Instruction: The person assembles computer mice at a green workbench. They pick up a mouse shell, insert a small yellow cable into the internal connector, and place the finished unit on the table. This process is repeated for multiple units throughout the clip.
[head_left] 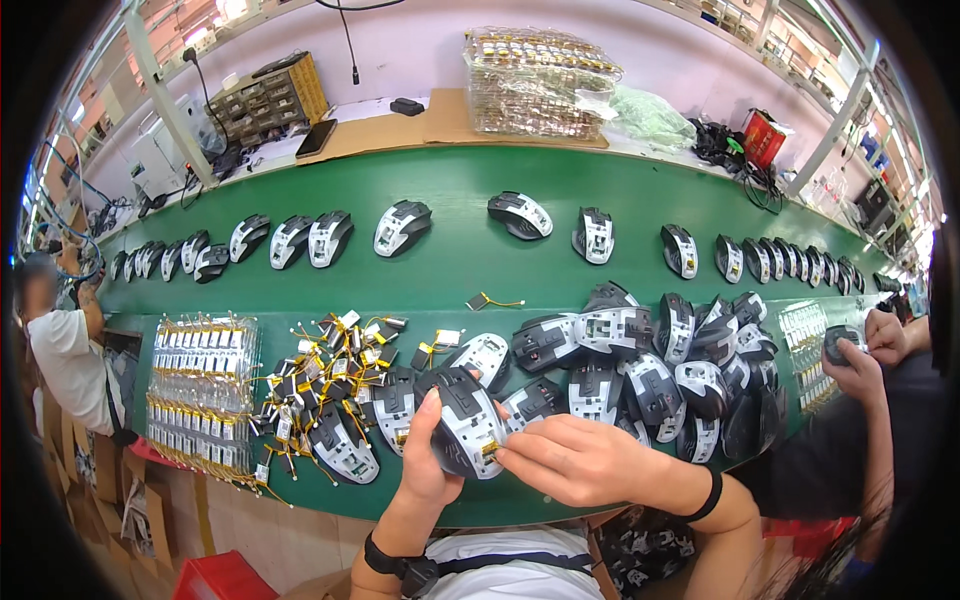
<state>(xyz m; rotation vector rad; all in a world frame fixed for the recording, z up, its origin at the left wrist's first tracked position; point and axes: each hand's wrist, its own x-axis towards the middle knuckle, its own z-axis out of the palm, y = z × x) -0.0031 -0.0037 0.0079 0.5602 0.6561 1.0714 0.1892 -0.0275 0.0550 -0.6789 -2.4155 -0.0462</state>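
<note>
Left hand [430, 465] cradles an open-topped computer mouse [460, 418] over the green bench [450, 516] | right hand [580, 462] touching its yellow bit [489, 451], can't tell if pinching | probably light, stiff shell, fragile innards, so grab the sides

At lower centre of the frame, 1 dark strap [520, 563] crosses a white top [490, 544]. The left wrist [408, 526] wears a chunky black watch [418, 575]; the right wrist [680, 486], 1 thin black band [711, 498].

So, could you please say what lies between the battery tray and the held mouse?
Head view: a heap of loose batteries and two mice lie between the tray and the held mouse.
</note>
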